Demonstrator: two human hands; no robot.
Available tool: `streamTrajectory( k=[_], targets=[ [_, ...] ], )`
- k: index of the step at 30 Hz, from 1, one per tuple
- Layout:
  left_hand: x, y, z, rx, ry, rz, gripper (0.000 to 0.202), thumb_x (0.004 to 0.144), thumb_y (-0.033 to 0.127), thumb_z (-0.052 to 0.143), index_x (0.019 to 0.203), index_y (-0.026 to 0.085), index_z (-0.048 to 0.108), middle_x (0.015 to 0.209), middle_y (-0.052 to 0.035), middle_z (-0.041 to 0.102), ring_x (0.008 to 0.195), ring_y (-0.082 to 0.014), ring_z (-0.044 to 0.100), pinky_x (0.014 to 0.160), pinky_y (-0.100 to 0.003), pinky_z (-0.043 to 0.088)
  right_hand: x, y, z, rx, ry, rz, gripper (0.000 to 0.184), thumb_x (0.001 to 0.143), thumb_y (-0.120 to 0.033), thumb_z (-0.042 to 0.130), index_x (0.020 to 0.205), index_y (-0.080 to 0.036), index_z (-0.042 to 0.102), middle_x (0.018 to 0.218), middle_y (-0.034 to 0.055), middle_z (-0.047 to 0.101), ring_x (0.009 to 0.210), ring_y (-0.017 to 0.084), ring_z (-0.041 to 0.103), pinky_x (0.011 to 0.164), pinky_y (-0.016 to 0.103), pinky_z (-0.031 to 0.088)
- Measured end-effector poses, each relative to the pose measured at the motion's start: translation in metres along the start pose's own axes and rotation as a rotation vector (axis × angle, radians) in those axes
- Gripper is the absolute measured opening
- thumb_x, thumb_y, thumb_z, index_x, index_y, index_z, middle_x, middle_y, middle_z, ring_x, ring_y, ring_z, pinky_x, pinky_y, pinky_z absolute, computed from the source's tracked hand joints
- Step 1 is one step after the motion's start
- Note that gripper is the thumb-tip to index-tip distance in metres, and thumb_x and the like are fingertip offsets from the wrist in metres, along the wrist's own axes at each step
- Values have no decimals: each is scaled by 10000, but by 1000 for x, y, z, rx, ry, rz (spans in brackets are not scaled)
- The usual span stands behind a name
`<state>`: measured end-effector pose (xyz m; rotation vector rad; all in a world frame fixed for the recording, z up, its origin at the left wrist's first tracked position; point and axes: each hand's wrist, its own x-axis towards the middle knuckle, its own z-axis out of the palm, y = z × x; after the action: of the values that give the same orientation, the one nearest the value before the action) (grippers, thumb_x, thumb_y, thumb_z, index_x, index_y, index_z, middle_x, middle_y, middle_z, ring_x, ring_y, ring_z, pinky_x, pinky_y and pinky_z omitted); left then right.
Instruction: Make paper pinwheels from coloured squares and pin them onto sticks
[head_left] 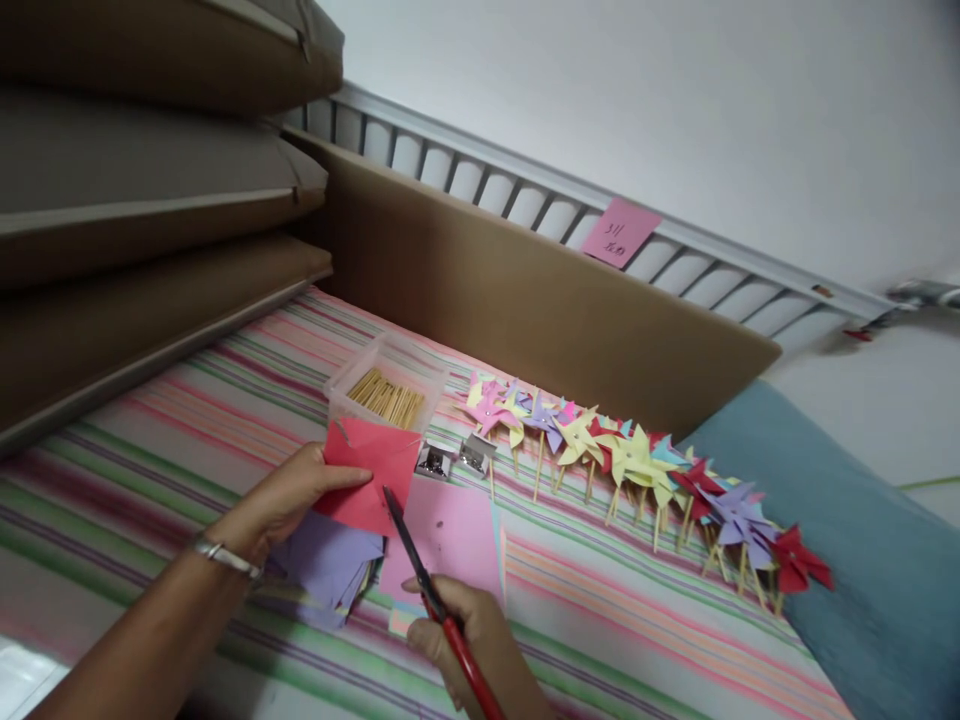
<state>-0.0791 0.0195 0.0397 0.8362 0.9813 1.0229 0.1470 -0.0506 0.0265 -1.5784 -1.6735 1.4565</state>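
Note:
My left hand [304, 490] grips a square of red paper [375, 450] by its left side, thumb on top. A slit shows near its upper left corner. In my right hand [465, 630] is a pair of scissors [414, 555] with red handles, its dark blades pointing up at the red paper's lower right part. The tip lies over the paper; whether it is cutting I cannot tell. Beneath my left hand lies a pile of purple paper pieces [330, 565]. Pink paper sheets [450, 535] lie beside it, partly behind the scissors.
A clear plastic box [346, 385] holds many thin wooden sticks [386, 398]. Two small containers [474, 455] of metal pins stand beside it. Several paper pinwheels [637, 465] on sticks run along the right. Cardboard [525, 285] lines the back; stacked padded boards [150, 220] rise at left.

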Motion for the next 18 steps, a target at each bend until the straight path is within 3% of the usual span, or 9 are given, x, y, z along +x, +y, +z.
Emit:
streamTrajectory(
  k=[7, 18],
  targets=[
    [-2, 3, 3, -16, -3, -1, 240, 609, 219, 750, 834, 138, 737, 830, -87, 756, 743, -237, 681, 705, -303, 496, -4, -5, -3, -42, -17, 8, 362, 672, -331, 645, 991, -176, 718, 657, -2, 510, 604, 133, 411, 555, 222, 372],
    [-1, 2, 5, -19, -47, -4, 217, 627, 198, 729, 838, 145, 729, 822, -81, 752, 781, -245, 677, 748, -328, 498, -5, -9, -6, -43, -46, 23, 346, 680, -314, 636, 983, -168, 717, 601, -28, 485, 558, 116, 382, 534, 217, 346]
  ],
)
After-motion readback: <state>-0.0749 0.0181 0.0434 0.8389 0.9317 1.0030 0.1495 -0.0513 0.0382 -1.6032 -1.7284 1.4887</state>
